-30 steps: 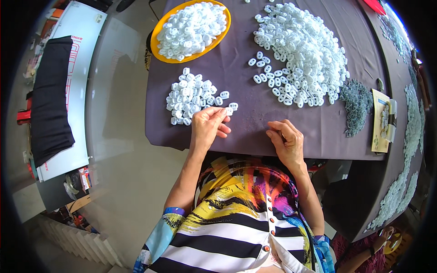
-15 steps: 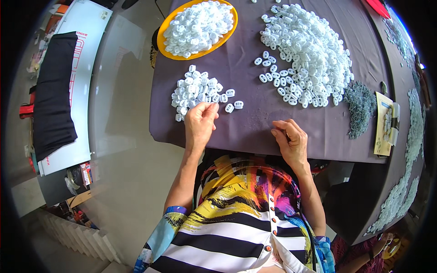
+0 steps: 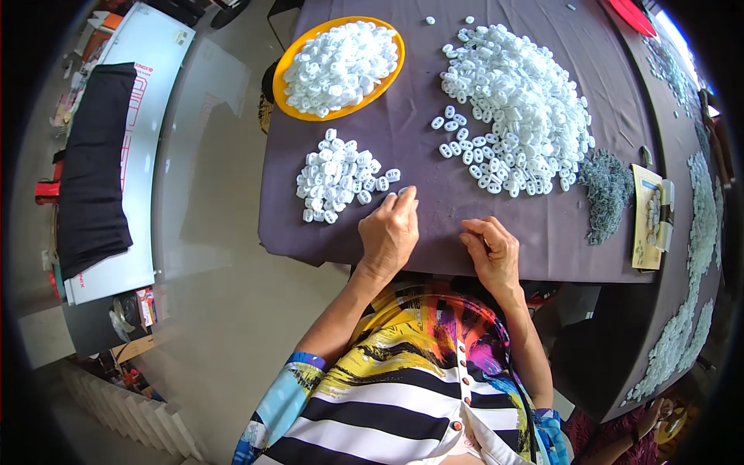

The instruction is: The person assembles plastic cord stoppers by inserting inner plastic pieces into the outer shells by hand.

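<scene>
My left hand (image 3: 389,235) is closed in a pinch over the table, at the right edge of a small heap of white oval two-hole plastic pieces (image 3: 335,174). A bit of one white piece shows at its fingertips, and the fingers hide the rest. To its right, my right hand (image 3: 493,252) rests low by the table's front edge, fingers curled in and thumb close to the index finger. What it holds, if anything, is hidden. Beyond it spreads a large pile of similar white pieces (image 3: 527,108).
A yellow plate (image 3: 283,97) heaped with white pieces stands at the far left. Right of the big pile lie a grey-green tangle of small bits (image 3: 604,194) and a yellowish card pack (image 3: 645,225). Another table with pale pieces (image 3: 701,225) is at the right; a person's hand shows lower right.
My left hand has moved right, from the front of the small heap to the loose pieces at its right. The right hand stays nearly in place. The whole view has shifted slightly.
</scene>
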Tool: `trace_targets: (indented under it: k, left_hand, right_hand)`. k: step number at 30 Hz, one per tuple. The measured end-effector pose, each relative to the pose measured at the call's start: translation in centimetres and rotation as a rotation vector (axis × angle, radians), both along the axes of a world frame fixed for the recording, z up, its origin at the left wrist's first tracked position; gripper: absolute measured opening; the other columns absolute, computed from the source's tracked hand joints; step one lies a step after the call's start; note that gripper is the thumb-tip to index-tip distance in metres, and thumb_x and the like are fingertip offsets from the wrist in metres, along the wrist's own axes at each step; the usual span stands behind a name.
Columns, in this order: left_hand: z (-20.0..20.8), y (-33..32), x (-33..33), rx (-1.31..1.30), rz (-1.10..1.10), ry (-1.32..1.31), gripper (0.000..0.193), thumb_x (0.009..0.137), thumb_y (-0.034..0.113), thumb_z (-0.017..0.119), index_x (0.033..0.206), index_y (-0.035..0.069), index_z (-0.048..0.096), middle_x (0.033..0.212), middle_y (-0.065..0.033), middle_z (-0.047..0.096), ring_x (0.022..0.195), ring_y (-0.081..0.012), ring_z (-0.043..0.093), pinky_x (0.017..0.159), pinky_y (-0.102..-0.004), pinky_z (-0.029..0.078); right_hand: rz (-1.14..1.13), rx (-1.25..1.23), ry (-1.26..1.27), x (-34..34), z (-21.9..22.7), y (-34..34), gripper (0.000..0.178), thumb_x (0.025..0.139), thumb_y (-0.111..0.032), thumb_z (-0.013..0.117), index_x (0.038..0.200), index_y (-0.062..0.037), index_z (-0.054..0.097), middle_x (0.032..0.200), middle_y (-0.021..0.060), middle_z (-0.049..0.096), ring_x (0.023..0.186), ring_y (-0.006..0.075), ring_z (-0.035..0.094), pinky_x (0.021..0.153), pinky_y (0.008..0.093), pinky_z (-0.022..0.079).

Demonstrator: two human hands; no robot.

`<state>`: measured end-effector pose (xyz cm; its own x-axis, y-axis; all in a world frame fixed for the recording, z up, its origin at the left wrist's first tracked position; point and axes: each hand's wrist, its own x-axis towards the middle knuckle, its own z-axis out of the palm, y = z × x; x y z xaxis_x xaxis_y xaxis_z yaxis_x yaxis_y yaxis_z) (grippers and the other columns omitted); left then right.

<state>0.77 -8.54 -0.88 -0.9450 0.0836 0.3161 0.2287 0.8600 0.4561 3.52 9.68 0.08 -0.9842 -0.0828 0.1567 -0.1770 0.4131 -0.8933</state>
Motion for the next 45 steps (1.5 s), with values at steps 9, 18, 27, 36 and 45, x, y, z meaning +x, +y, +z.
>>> trace_targets:
  k: [9, 18, 27, 36, 45]
  left_hand:
    - [-0.1, -3.0, -1.9, -0.041, 0.12, 0.054, 0.015, 0.078, 0.005, 0.059, 0.092, 0.006, 0.065, 0.077, -0.0121, 0.065, 0.064, -0.0301, 0.062, 0.056, -0.0363, 0.05]
    - [0.7, 0.9, -3.1, 0.114, -0.076, 0.064, 0.013, 0.078, 0.004, 0.061, 0.091, 0.002, 0.064, 0.076, -0.0134, 0.064, 0.065, -0.0299, 0.063, 0.056, -0.0353, 0.049]
    - [0.4, 3.5, -11.1, 0.026, -0.115, 0.222, 0.016, 0.08, 0.004, 0.057, 0.095, 0.002, 0.062, 0.086, -0.014, 0.054, 0.078, -0.0302, 0.057, 0.067, -0.0387, 0.047]
    - [-1.1, 4.7, -13.5, -0.054, -0.176, 0.096, 0.018, 0.084, 0.014, 0.059, 0.097, 0.004, 0.065, 0.086, -0.0125, 0.057, 0.075, -0.0285, 0.059, 0.064, -0.038, 0.047]
    - [-0.7, 7.4, -9.8, 0.042, -0.275, 0.053, 0.006, 0.079, 0.006, 0.06, 0.085, 0.005, 0.061, 0.081, -0.013, 0.052, 0.069, -0.0303, 0.057, 0.059, -0.0392, 0.047]
  right_hand:
    - [-0.009, -0.048, -0.004, -0.2, 0.6, 0.7, 0.014, 0.077, 0.002, 0.061, 0.09, -0.0007, 0.061, 0.072, 0.007, 0.056, 0.057, 0.0131, 0.051, 0.053, 0.024, 0.04]
    - [-0.186, -0.185, -0.083, 0.9, 1.3, 5.1, 0.016, 0.085, 0.003, 0.049, 0.097, 0.0022, 0.059, 0.078, 0.0016, 0.052, 0.07, 0.0069, 0.047, 0.062, 0.019, 0.036]
    - [-0.349, -0.085, -0.023, 2.6, -0.1, 8.9, 0.018, 0.092, -0.005, 0.044, 0.104, -0.0009, 0.056, 0.082, 0.0042, 0.053, 0.075, 0.0115, 0.05, 0.067, 0.0231, 0.04]
    - [-0.536, 0.206, 0.063, 2.1, -0.4, 12.2, 0.015, 0.086, -0.002, 0.052, 0.1, -0.0006, 0.057, 0.081, 0.0111, 0.057, 0.065, 0.0184, 0.056, 0.06, 0.0264, 0.045]
    - [-0.701, 0.611, 0.024, -2.6, -0.7, 13.5, 0.015, 0.081, -0.008, 0.056, 0.096, -0.0033, 0.058, 0.089, 0.0166, 0.06, 0.082, 0.0357, 0.058, 0.068, 0.0401, 0.048]
